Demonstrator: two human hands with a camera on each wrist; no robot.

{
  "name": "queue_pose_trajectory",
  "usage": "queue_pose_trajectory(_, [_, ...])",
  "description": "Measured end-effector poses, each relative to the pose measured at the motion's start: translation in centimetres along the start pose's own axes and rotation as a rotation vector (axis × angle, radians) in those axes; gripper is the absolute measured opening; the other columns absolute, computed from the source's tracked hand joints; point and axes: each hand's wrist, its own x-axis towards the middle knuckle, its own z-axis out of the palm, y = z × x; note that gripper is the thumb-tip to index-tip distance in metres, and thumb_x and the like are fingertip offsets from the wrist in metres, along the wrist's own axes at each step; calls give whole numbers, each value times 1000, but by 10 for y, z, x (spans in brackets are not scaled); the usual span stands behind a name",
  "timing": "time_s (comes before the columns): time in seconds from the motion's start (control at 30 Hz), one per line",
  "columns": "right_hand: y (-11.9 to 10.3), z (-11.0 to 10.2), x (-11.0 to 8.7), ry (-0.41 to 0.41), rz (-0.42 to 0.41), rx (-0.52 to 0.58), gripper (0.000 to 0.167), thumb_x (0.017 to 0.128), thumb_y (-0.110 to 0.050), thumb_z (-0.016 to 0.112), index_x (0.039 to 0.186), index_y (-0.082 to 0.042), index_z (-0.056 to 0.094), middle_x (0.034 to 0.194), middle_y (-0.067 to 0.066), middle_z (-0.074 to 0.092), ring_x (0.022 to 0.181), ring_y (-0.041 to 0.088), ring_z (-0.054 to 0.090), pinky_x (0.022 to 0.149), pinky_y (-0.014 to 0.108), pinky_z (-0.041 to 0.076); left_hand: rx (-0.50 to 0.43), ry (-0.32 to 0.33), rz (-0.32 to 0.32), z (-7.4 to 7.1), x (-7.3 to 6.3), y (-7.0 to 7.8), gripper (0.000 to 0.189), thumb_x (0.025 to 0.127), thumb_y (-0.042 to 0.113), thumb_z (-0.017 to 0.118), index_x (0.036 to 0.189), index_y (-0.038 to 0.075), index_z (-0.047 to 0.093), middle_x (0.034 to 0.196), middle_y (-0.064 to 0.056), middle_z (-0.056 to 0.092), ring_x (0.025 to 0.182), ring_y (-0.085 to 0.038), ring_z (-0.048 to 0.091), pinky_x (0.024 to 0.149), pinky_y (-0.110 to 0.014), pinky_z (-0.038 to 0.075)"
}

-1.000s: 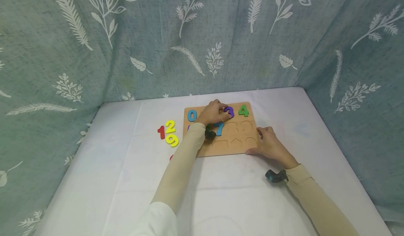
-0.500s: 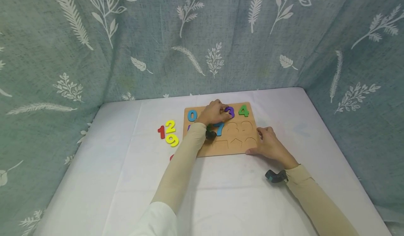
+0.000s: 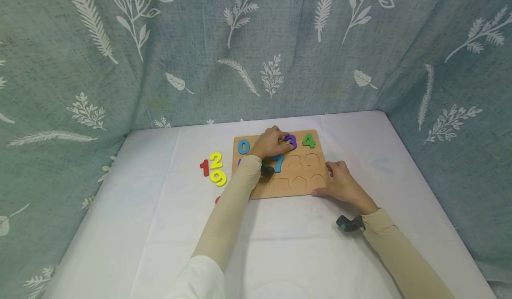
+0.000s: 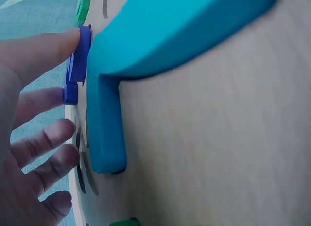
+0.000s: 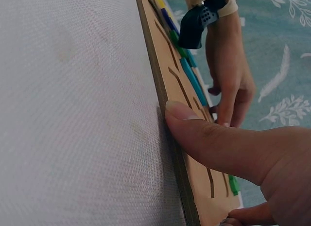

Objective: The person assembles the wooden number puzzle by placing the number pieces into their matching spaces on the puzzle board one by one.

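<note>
At the back row of a wooden number puzzle board [image 3: 260, 193], my left hand [image 3: 267, 144] pinches the purple number 3 [image 3: 293, 142] between thumb and forefinger. In the left wrist view the purple 3 [image 4: 80, 58] stands at the thumb tip, and the other fingers are spread. A blue 7 [image 4: 108, 129] fills the foreground there. My right hand [image 3: 343, 184] grips the board's near right corner. Its thumb [image 5: 194, 121] presses the front edge in the right wrist view, with the fingers on the right side. The left arm hides part of the board's left side.
On the board sit a blue 0 [image 3: 243, 146] and a green 4 [image 3: 309, 140], with cut-out slots nearer the front. Left of it on the white cloth [image 3: 168, 228] lie a red 1 [image 3: 205, 168], a yellow 2 [image 3: 216, 160] and a yellow 9 [image 3: 218, 177]. A patterned curtain [image 3: 200, 94] hangs behind.
</note>
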Motion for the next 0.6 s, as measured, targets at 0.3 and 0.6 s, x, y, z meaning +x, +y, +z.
queue_pose_trajectory(0.3, [0, 1, 0, -4, -6, 10, 116, 74, -41, 93, 156, 12, 29, 138, 30, 38, 125, 42, 50, 105, 56, 48, 11, -7, -1, 0, -1, 1, 59, 96, 53, 67, 147, 23, 60, 119, -7, 60, 101, -23, 52, 86, -40, 46])
queue_pose_trajectory(0.6, [0, 0, 0, -4, 4, 5, 117, 75, -42, 93, 157, 10, 29, 139, 30, 39, 127, 42, 50, 106, 56, 48, -20, 14, 14, -5, -2, -1, 64, 97, 50, 66, 150, 17, 56, 118, -7, 60, 100, -22, 53, 86, -39, 47])
